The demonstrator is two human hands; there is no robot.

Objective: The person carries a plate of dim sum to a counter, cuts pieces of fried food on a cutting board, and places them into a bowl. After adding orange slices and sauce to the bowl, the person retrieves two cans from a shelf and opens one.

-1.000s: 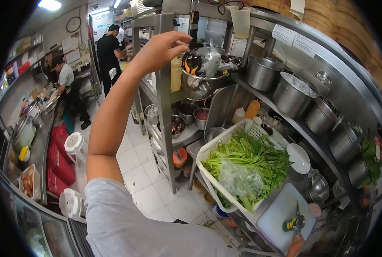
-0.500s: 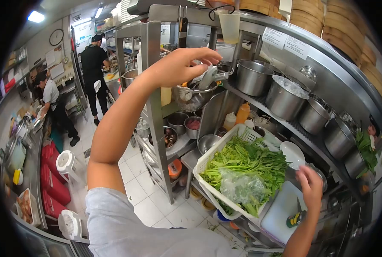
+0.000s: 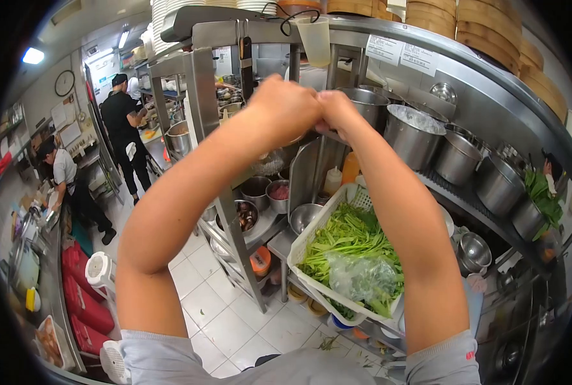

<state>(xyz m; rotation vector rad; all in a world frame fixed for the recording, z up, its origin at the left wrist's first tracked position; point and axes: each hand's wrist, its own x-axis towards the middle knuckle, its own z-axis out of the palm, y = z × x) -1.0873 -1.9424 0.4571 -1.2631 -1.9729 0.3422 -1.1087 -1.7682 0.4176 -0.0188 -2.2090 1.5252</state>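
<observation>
Both my arms reach up in front of me, and my hands meet before the steel shelf. My left hand (image 3: 285, 109) is closed, knuckles up, slightly smeared by motion. Against it, my right hand (image 3: 339, 112) has its fingers curled closed. Whatever lies between them is hidden. Partly behind my hands is a metal mesh strainer (image 3: 270, 163). Below them stands a white plastic basket (image 3: 299, 262) filled with leafy green vegetables (image 3: 340, 240), with a clear plastic bag (image 3: 363, 279) on top. My right forearm covers part of the basket.
Several steel pots (image 3: 416, 136) line the shelf on the right. Bamboo steamers (image 3: 488, 35) are stacked above. A steel post (image 3: 210, 122) rises at left of my hands. Two co-workers stand at left, one in black (image 3: 120, 119), one in a light shirt (image 3: 64, 168). White stools (image 3: 100, 269) stand near red bins.
My right hand has risen from beside the cutting board to meet my left hand. The left hand's fingers have gone from loosely bent to closed. The camera view has shifted slightly right.
</observation>
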